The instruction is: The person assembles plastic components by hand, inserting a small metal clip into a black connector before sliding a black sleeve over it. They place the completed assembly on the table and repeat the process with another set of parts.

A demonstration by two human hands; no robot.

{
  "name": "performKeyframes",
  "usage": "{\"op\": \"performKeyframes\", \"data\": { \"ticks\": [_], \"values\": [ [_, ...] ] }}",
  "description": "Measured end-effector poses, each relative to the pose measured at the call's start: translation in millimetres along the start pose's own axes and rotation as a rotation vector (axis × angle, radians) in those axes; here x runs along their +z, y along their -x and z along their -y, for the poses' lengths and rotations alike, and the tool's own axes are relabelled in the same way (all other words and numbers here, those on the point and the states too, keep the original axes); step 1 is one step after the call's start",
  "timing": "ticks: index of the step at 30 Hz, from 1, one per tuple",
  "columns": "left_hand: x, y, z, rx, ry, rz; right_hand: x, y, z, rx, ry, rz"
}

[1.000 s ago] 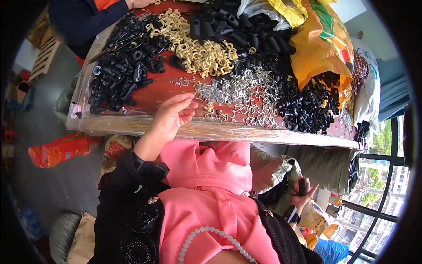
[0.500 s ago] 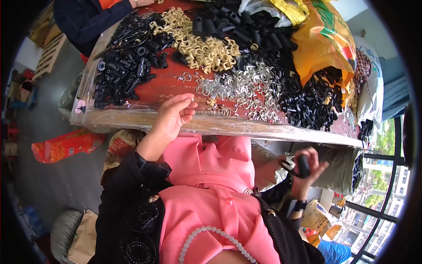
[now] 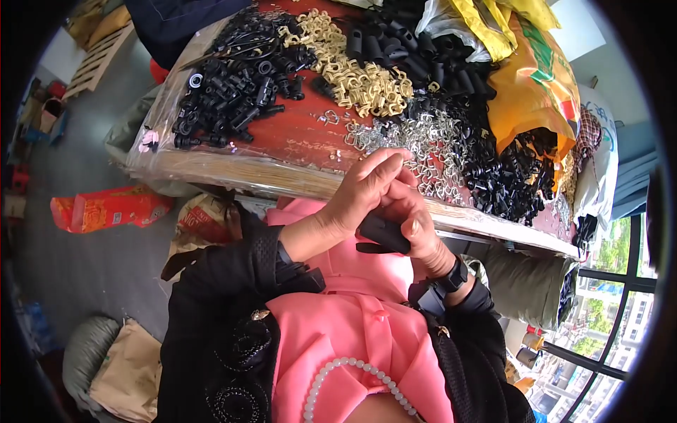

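Note:
My right hand (image 3: 421, 229) is closed around a black tube-shaped piece (image 3: 386, 234), held in front of my body just below the table edge. A thin black part sticks out beneath that piece. My left hand (image 3: 363, 190) meets the right one over the piece, its thumb and fingers pinched together. Whatever lies between those fingertips is hidden or too small to name. Beyond the hands, a pile of small silver metal clips (image 3: 430, 144) lies on the red table (image 3: 282, 144). Tan U-shaped pieces (image 3: 370, 88) are heaped farther back.
Black fittings (image 3: 226, 102) cover the table's left; black tubes (image 3: 395, 46) lie at the back. An orange sack (image 3: 532, 84) spills small black parts (image 3: 511, 176) at right. Another person's dark clothing (image 3: 183, 25) shows at the far left. A red bag (image 3: 113, 208) lies on the floor.
My right hand has come in from the right with the black piece, and my left hand has moved right and down to meet it. The view has shifted slightly.

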State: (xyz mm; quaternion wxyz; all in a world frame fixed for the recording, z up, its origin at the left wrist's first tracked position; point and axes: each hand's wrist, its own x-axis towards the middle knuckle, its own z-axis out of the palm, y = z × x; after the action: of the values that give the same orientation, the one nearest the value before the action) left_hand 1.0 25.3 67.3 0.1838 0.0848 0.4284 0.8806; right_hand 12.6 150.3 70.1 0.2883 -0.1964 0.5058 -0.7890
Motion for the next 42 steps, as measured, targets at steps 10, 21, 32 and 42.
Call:
{"op": "performKeyframes", "data": {
  "ticks": [10,21,32,42],
  "values": [
    [15,-4,10,0.080,-0.082,0.036,-1,16,9,-0.005,0.023,-0.062],
    [-86,-54,-17,0.303,-1.152,-0.387,-115,199,18,0.166,0.609,-0.680],
    [-142,-113,-22,0.292,-1.922,-0.306,-114,250,-1,0.284,1.396,-1.069],
    [-121,-66,-40,0.431,-1.822,-0.238,-103,1,-1,-0.283,1.600,-0.399]
  ]
}}
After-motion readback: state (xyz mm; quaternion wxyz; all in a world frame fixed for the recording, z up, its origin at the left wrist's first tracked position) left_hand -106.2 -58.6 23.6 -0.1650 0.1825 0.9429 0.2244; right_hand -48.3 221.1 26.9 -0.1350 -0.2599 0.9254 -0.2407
